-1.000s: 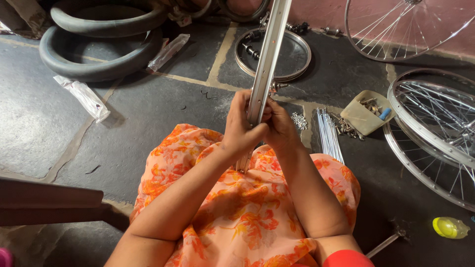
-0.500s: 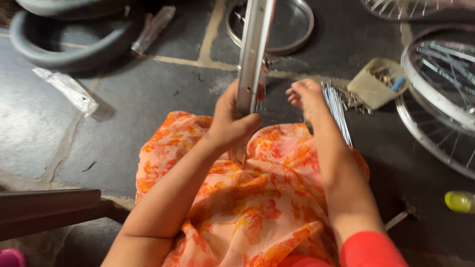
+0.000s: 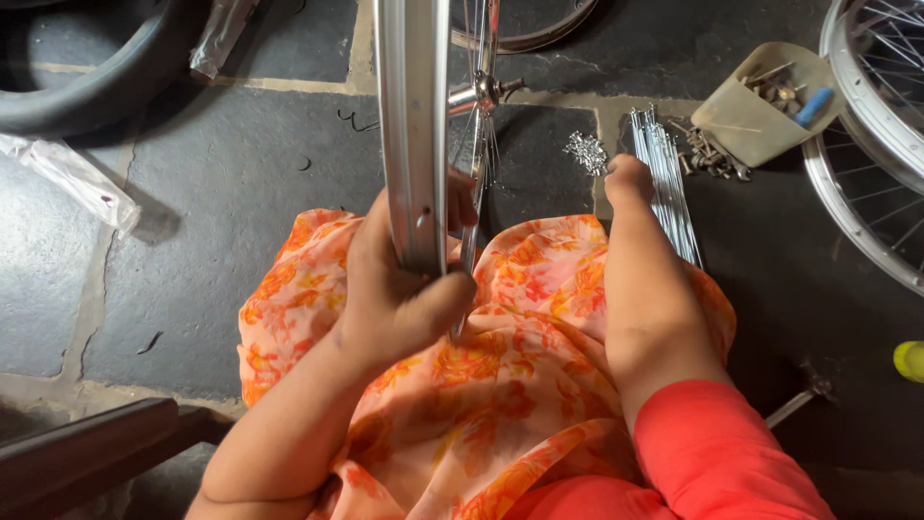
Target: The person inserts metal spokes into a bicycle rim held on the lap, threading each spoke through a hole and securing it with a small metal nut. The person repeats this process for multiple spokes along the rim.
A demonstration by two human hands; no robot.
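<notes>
While the wheel rim [image 3: 412,144] stands on edge over the lap, left hand [image 3: 399,289] clamps its lower arc, fingers wrapped shut around the metal.

Rim upright, likely so the hub [image 3: 478,93] and loose spokes hang reachable. Right hand [image 3: 628,178] is down at the bundle of spare spokes [image 3: 664,183] on the stone floor [image 3: 241,164]; fingers curled under, grip cannot be told. Pile of small nipples [image 3: 585,151] just beside; beige parts tray [image 3: 760,106] and a finished wheel [image 3: 866,164] farther right.
</notes>
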